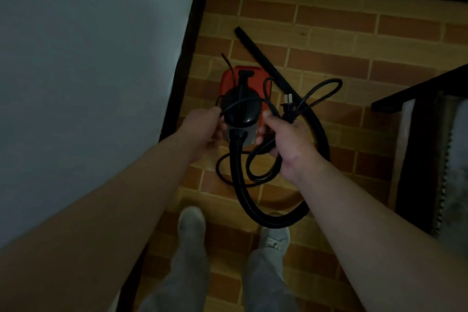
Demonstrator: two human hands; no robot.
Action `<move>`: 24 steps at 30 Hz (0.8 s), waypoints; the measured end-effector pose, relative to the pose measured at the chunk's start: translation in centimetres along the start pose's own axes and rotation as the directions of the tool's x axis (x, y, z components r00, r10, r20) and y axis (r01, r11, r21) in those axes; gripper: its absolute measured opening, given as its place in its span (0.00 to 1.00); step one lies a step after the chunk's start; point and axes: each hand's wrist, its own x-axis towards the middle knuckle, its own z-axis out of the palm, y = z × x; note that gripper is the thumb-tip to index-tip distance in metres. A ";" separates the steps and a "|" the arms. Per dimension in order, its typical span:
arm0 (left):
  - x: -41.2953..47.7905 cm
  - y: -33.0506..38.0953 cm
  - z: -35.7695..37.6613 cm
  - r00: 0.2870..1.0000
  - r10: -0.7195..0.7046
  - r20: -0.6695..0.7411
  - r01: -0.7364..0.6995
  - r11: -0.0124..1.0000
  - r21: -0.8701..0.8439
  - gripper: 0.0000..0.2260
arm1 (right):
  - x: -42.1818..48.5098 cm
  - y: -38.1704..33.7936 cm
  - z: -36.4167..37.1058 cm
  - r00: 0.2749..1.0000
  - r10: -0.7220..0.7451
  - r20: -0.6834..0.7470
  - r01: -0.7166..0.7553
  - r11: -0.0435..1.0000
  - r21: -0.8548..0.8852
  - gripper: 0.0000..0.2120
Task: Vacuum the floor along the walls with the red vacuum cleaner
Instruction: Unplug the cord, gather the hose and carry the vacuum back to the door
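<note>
- Pinching power cord (pixel 243 102) in left hand (pixel 205 126), left of red vacuum cleaner (pixel 235 78).
- Gripping power cord loops in right hand (pixel 286 139), right of it.
- Hiding its near end.

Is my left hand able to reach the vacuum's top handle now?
Probably yes: the left hand is beside the handle of the red vacuum cleaner with nothing between, though it pinches the power cord and must release that first.

Vacuum cleaner (pixel 240 106) on the floor (pixel 329 33), wall (pixel 88 58) just to its left, hose (pixel 276 221) curling back toward the feet (pixel 191 220), cord (pixel 330 80) stretched above it between left hand (pixel 202 126) and right hand (pixel 286 139).
</note>
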 end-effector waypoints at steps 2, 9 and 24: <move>1.1 1.1 0.9 0.998 0.044 -0.041 -0.039 0.991 0.127 0.10 | 0.8 -0.4 0.6 1.000 0.016 0.012 -0.017 0.995 0.096 0.04; 4.7 2.5 3.4 0.971 0.002 0.239 -0.143 0.805 0.575 0.15 | 3.6 -1.5 1.5 0.998 0.007 0.061 -0.011 0.998 0.061 0.18; 15.8 8.7 3.2 0.609 0.201 0.767 -0.644 -0.440 0.626 0.25 | 8.1 1.1 4.7 0.963 0.257 -0.082 -0.226 0.934 0.276 0.10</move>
